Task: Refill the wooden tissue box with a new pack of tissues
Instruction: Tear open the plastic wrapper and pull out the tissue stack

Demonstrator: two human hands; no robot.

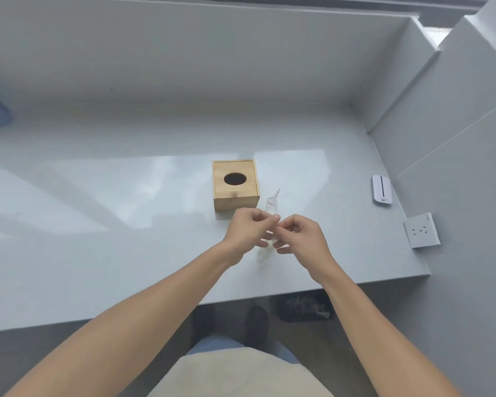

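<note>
A thin clear plastic wrapper (270, 222) is pinched between the fingers of the left hand (248, 229) and the right hand (301, 234). The wooden box (236, 184) is placed on the grey counter (98, 224) just behind the hands, its lid closed.

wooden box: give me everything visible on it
The wooden box is a light-wood cube with an oval hole in its top, dark inside, no tissue showing. A seam suggests a sliding lid, shut. It sits upright on the grey counter, just beyond the hands; nothing else clearly touches it.
</note>
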